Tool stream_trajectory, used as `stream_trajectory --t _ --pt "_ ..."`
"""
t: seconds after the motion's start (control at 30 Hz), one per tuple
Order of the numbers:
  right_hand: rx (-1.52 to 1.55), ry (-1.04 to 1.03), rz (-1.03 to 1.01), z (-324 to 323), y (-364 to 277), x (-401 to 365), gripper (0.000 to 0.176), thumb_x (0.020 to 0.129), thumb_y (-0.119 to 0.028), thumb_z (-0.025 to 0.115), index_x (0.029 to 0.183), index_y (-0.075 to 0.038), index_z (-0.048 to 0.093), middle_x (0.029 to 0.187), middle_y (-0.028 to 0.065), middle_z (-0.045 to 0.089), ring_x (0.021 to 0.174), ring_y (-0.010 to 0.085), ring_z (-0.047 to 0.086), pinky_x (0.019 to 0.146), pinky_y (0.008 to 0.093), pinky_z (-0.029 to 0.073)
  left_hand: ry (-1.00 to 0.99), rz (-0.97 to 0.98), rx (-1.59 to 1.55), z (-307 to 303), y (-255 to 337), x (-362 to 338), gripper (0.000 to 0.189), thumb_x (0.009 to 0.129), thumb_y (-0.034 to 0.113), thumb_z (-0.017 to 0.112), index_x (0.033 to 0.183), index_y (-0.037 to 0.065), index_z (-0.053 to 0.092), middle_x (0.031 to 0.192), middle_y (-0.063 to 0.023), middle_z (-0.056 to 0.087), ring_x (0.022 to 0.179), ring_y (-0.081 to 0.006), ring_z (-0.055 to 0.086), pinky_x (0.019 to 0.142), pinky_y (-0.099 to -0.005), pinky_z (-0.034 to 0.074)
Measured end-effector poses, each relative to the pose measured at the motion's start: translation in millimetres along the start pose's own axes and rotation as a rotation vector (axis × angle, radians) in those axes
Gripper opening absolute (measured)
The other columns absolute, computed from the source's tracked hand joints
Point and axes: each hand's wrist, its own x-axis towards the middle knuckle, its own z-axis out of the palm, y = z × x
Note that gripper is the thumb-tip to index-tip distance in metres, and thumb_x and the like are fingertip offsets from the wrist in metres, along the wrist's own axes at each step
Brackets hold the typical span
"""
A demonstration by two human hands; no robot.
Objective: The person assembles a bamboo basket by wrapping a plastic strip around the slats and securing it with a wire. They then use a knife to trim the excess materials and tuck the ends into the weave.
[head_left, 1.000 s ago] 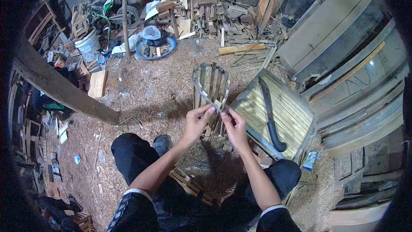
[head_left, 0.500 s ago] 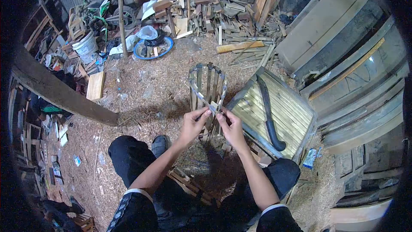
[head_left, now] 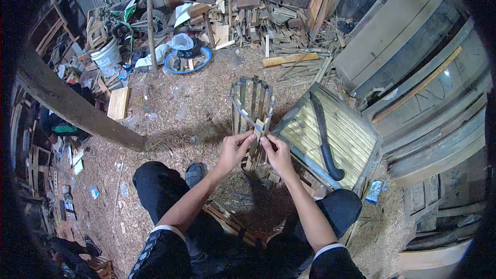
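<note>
While the basket (head_left: 252,103) stands upright, I see the left hand (head_left: 235,150) and right hand (head_left: 279,155) pinching its near strip (head_left: 257,127).

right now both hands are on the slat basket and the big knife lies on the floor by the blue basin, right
No: the head view shows the big knife lying on the slatted panel, far from the blue basin. The left hand and right hand are on the slat basket.

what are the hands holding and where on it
The left hand and right hand pinch a thin strip at the near end of the slatted frame.
</note>
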Motion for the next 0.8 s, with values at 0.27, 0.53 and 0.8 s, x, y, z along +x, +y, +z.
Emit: stream_trajectory --t 0.27,0.53,0.8 --pt "-0.184 0.033 -0.009 -5.2 -15.1 -0.7 0.044 0.098 -0.033 0.066 0.114 0.008 0.068 0.106 0.0182 0.074 0.094 0.0199 0.069 0.087 0.0335 0.052 -0.038 0.028 0.534 -18.5 36.7 5.1 0.033 0.094 0.036 0.068 0.1 0.005 0.075 0.077 -0.0194 0.069 0.067 -0.0309 0.071 0.064 -0.0403 0.054" --pt "-0.45 0.047 -0.101 -23.9 -55.3 -2.5 0.033 0.093 -0.038 0.067 0.086 -0.006 0.073 0.074 0.0156 0.064 0.068 0.0335 0.064 0.062 0.0409 0.047 -0.165 0.055 0.545 -46.6 64.8 9.0 0.038 0.089 0.042 0.072 0.08 0.004 0.074 0.065 -0.0194 0.064 0.061 -0.038 0.065 0.059 -0.0439 0.051" --pt "-0.383 0.151 -0.105 -25.5 -44.2 0.6 0.026 0.089 -0.033 0.075 0.083 -0.007 0.073 0.053 0.0091 0.055 0.046 0.0233 0.053 0.048 0.0365 0.04 -0.128 0.015 0.511 -41.6 36.6 13.5 0.041 0.09 0.038 0.071 0.073 0.001 0.07 0.06 -0.0209 0.059 0.056 -0.0406 0.059 0.054 -0.0439 0.047"
